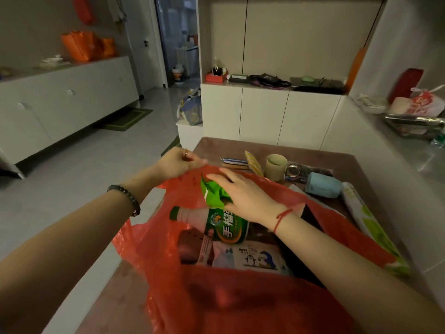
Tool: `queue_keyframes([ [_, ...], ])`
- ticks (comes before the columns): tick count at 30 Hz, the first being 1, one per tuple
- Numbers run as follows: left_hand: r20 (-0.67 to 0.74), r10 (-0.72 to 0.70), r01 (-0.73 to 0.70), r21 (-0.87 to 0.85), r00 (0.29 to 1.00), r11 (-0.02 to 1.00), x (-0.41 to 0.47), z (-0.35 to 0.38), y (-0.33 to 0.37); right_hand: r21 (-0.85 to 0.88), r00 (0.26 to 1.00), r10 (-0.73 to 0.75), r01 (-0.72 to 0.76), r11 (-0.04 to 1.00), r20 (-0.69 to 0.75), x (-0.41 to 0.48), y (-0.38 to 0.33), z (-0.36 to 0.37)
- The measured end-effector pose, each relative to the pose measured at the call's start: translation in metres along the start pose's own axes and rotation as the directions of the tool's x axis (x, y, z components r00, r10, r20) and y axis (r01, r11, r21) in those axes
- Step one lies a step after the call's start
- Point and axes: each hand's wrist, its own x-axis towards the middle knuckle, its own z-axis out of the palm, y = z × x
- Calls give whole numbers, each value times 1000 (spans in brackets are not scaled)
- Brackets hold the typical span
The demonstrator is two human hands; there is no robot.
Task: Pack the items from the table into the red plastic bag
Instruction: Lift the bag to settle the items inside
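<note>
Currently on the table (125, 273): one red bag (240, 300), mouth open toward the camera, lying across the near half of the brown top.

Left hand (179, 162): fingers pinched shut on the bag's far rim, lifting it; ring on one finger, dark bead bracelet (126, 197) on the wrist.

Right hand (243, 194): reaching into the bag's mouth, fingers spread flat over a green packet (213, 192); whether it grips the packet I cannot tell. Red string around the wrist.

Inside the bag:
- green packet, at the far end, under the right hand;
- bottle (216, 224), lying on its side, pinkish body, green label with Chinese characters, green cap to the left;
- penguin pack (250, 257), flat, just in front of the bottle;
- dark reddish item (190, 247), left of the penguin pack, too dim to identify.

Outside the bag, on the table's far side:
- cup (276, 167), pale, upright;
- blue case (322, 188), on its side, right of the cup;
- striped item (234, 162), blue and white, left of the cup;
- yellow striped wrapper (252, 162), between the striped item and the cup;
- green-and-white roll (368, 220), lying along the table's right edge, partly beneath the bag.
</note>
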Motion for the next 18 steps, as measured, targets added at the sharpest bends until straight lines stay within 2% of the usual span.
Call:
queue_keyframes([
  [2,12,15,-15,49,1000,999,0,-3,0,147,998,-20,11,989,58,-11,8,-2],
  [4,37,36,-39,90,999,995,-2,-6,-1,281,998,-13,28,959,-56,-29,22,-18],
  [5,57,43,-48,93,997,995,-4,-8,-1,267,989,62,-24,963,-133,-41,36,-26],
  [6,80,43,-50,81,996,995,-7,-11,-2,193,969,174,-139,971,-177,-55,51,-32],
  [7,110,50,-58,68,993,996,-11,-13,-1,78,941,302,-293,953,-154,-73,69,-35],
  [8,150,63,-74,70,987,995,-15,-16,2,-30,903,424,-427,904,-71,-93,88,-36],
  [10,235,31,-90,245,972,965,-20,-22,6,-95,772,604,-598,796,198,-132,116,-29],
  [11,257,-14,-94,402,966,911,-22,-25,8,-51,727,620,-636,770,296,-149,126,-23],
  [13,201,-79,-83,687,976,722,-26,-34,10,77,658,643,-720,690,392,-170,139,-17],
  [15,151,-141,-36,797,978,602,-30,-46,7,184,623,673,-773,607,398,-180,144,-20],
  [17,160,-273,59,760,949,647,-38,-64,5,362,644,718,-756,545,264,-182,151,-30],
  [18,169,-332,126,696,928,707,-42,-73,6,518,628,750,-722,460,210,-179,149,-38],
])
